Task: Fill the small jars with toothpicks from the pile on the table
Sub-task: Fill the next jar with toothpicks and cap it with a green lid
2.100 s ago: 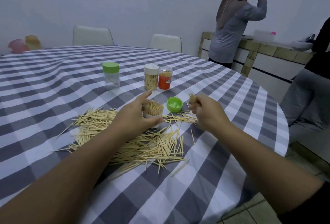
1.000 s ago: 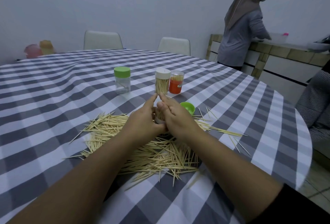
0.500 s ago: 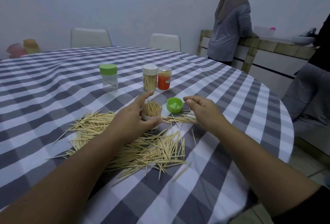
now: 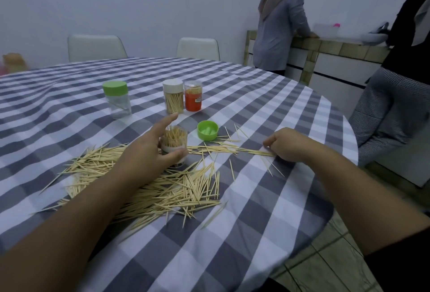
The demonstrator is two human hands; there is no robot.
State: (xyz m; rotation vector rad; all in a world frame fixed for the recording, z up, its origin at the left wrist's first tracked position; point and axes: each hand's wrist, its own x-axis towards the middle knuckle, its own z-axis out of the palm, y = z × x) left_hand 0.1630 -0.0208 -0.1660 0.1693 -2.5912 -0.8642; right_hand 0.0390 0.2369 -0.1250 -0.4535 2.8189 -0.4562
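Left hand (image 4: 149,152) grip around upright open jar (image 4: 174,140).

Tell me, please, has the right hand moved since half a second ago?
Yes. The right hand has gone down and right, away from the green lid, onto the scattered toothpicks on the tablecloth.

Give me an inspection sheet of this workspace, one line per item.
Surface: round table under a grey-and-white checked cloth.
Job's things: toothpick pile; open jar, well filled; loose green lid; green-lidded jar, nearly empty; white-lidded jar, filled; orange jar.
Clutter: nothing seen.
Hands: left hand grips the open jar; right hand, fingers curled, on stray toothpicks.
Cables: nothing seen.
Surroundings: two chairs, tiled counter, two people standing.
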